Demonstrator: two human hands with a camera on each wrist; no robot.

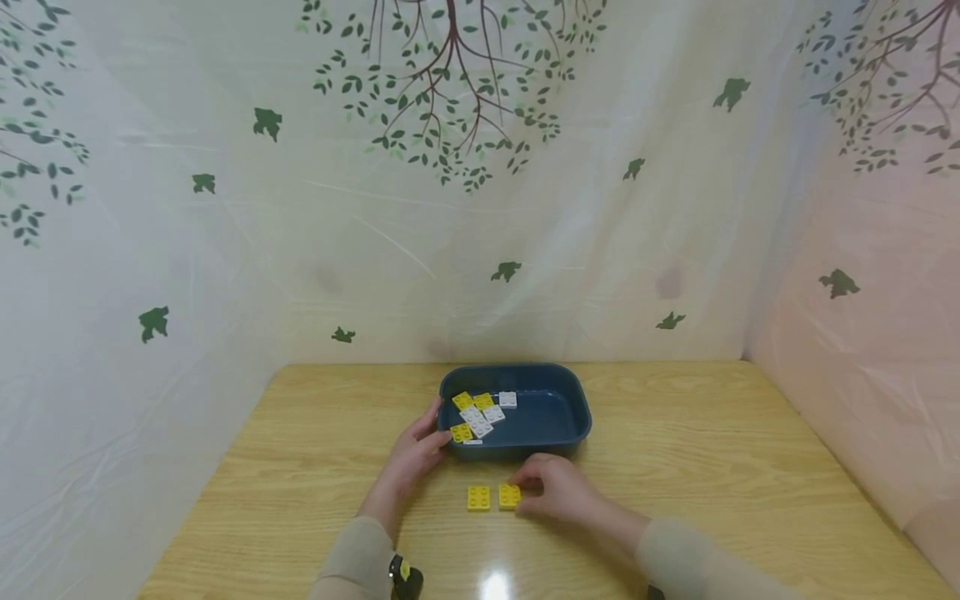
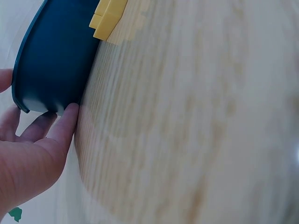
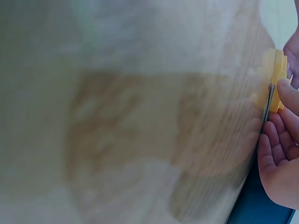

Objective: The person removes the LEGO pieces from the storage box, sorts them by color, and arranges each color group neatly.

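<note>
My left hand [image 1: 415,458] holds the left end of a dark blue plastic tray [image 1: 573,417], fingertips against its outer wall [image 2: 56,70] and thumb at the rim. Inside the tray's left half lie several yellow toy bricks [image 1: 462,401] and white toy bricks [image 1: 507,400]. In front of it on the table, my right hand [image 1: 558,490] pinches a yellow toy brick [image 1: 507,497] between thumb and fingers. A second yellow brick [image 1: 478,498] sits just left of that one, with a narrow gap between. In the right wrist view, the thumb presses near the yellow bricks [image 3: 276,88].
The wood-grain table [image 1: 712,450] extends to both sides of the tray. Behind it hangs a pale curtain [image 1: 570,250] printed with branches and green birds, with more cloth at left and right. A dark device [image 1: 405,577] is strapped at the left wrist.
</note>
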